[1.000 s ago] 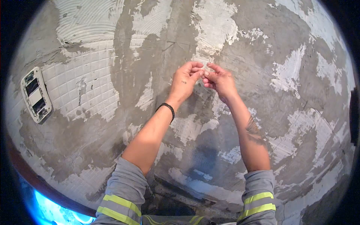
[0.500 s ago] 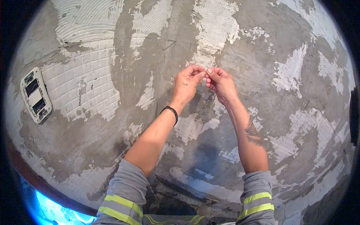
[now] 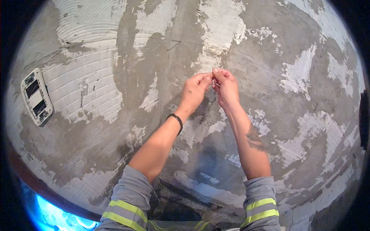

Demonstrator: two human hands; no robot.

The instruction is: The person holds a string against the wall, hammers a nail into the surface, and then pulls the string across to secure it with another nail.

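The left hand [image 3: 194,91] and right hand [image 3: 225,86] are pinching something tiny together against the wall [image 3: 300,57], fingertips closed, so steady gripping is helping.

Even, moderately bright, diffuse illumination across the wall [image 3: 115,88]; no glare. Soft shadows below the forearms. Saturated blue glow [image 3: 58,217] at lower left. Strong fisheye distortion: curved lines toward the edges, black vignette in all corners. Sharp focus centrally, slight softening at the rim.

no text, label or number can be read anywhere.
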